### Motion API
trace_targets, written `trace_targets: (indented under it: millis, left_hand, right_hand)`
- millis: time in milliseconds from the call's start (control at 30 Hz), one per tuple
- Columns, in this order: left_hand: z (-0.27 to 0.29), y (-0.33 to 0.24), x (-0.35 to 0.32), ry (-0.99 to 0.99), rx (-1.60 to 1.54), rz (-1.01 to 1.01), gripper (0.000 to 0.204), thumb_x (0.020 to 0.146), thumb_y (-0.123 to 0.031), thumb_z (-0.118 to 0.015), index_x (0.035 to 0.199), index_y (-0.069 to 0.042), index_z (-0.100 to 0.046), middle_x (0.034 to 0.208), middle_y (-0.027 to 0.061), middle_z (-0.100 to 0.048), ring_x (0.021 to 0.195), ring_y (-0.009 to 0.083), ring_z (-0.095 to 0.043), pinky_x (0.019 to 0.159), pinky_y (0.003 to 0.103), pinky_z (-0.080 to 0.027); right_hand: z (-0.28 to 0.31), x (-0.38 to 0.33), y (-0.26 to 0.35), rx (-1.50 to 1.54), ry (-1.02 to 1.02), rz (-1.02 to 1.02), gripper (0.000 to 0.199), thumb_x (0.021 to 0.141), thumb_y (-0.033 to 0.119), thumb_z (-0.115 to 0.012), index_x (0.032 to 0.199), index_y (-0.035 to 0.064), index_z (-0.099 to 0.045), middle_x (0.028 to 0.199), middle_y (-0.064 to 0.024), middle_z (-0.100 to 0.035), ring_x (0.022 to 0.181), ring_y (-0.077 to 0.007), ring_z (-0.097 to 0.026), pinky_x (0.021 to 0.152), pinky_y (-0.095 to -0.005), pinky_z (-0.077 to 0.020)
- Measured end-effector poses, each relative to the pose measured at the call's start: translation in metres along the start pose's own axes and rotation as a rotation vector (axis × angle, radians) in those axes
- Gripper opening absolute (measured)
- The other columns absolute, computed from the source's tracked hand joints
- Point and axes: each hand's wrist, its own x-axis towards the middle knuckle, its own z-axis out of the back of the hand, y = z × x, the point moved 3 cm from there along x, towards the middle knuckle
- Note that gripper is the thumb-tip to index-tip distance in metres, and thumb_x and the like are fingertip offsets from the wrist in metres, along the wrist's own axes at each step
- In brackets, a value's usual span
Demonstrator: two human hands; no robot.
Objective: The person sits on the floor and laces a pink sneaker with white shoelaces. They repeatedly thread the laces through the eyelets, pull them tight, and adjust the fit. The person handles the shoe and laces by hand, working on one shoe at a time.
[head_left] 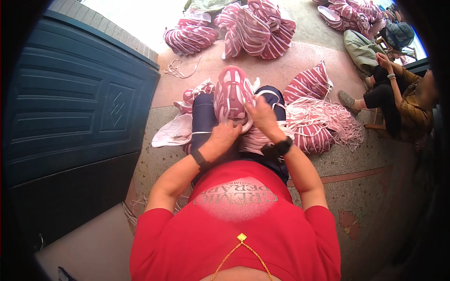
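A pink and white shoe upper lies across my lap between my knees, its rounded toe pointing away from me. My left hand is closed on its near end, at the collar. Beside the upper's right edge, my right hand has its fingers drawn together, slightly blurred. What they pinch, perhaps a lace, is too small to make out. To the right of my leg, a heap of loose pale pink and white laces rests on a bundle of uppers.
More bundled uppers lie on the floor ahead, near a loose white cord. Another striped bundle stands right of my knee. A dark blue door is at left. A person sits at right.
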Motion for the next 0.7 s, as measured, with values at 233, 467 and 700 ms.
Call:
trace_targets:
  millis: [233, 467, 700]
  left_hand:
    - [0.026, 0.043, 0.004, -0.457, -0.416, 0.378, 0.045, 0.076, -0.022, -0.068, 0.108, 0.000, -0.046, 0.096, 0.0220, -0.053, 0.082, 0.0367, -0.059, 0.069, 0.044, -0.049]
    - [-0.022, 0.070, 0.013, -0.313, -0.395, 0.311, 0.037, 0.077, -0.007, -0.052, 0.111, 0.002, -0.043, 0.100, 0.0284, -0.054, 0.081, 0.0462, -0.059, 0.074, 0.051, -0.048]
    - [0.027, 0.031, 0.017, -0.359, 0.092, 0.062, 0.032, 0.076, -0.014, -0.059, 0.106, -0.007, -0.050, 0.104, 0.0091, -0.053, 0.096, 0.0277, -0.051, 0.076, 0.039, -0.044]
  right_hand:
    - [-0.018, -0.002, 0.009, -0.166, 0.253, -0.082, 0.032, 0.093, 0.032, -0.043, 0.104, 0.0019, -0.045, 0.084, -0.0234, -0.065, 0.079, -0.0439, -0.062, 0.069, -0.0517, -0.0484]
    - [-0.027, -0.006, -0.005, -0.161, 0.355, -0.159, 0.032, 0.094, 0.031, -0.039, 0.104, 0.0005, -0.043, 0.085, -0.0265, -0.064, 0.080, -0.0447, -0.062, 0.071, -0.0527, -0.0475]
    - [-0.030, -0.010, -0.009, -0.054, 0.412, -0.221, 0.043, 0.092, 0.036, -0.043, 0.116, -0.0003, -0.043, 0.095, -0.0305, -0.061, 0.095, -0.0444, -0.058, 0.081, -0.0492, -0.0446]
